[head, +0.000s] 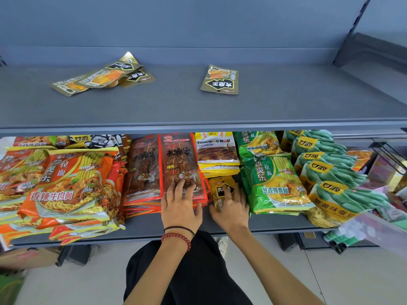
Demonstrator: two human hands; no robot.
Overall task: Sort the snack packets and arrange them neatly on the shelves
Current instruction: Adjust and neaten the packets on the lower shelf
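My left hand (180,203) lies flat, fingers spread, on the near end of a stack of red skewer-snack packets (178,159) on the lower shelf (143,227). My right hand (231,205) rests on a small gold packet (218,190) that lies just right of that stack, with the thumb along the packet's left side and the fingers over its top. On the upper shelf (198,111) lie more gold packets: an overlapping pile (103,77) at the left and a single one (220,79) at the middle.
The lower shelf also carries orange noodle packs (66,183) at the left, yellow packets (217,155) behind the gold one, green noodle packs (273,183) and green-and-yellow bean bags (330,172) at the right. A clear plastic bag (374,230) hangs at the right edge.
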